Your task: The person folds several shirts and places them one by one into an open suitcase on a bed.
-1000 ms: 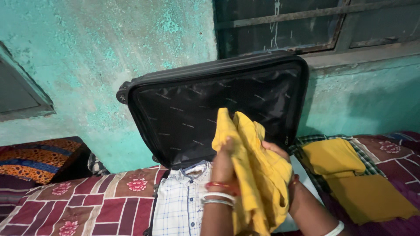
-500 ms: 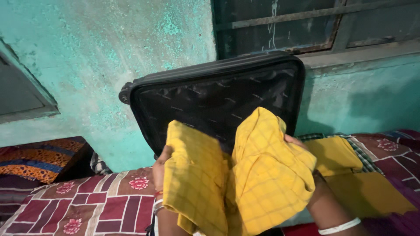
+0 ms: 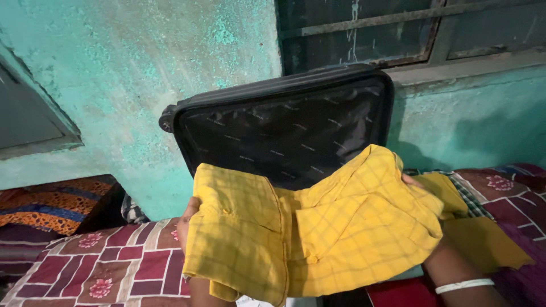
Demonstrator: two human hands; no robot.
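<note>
Both hands hold yellow shirt (image 3: 318, 227) over suitcase (image 3: 284, 136) (open).

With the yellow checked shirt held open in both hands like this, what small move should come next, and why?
Probably lower the yellow checked cotton shirt flat, since it hangs spread and rumpled between the left hand and the right hand, in front of the open black hard-shell suitcase.
</note>
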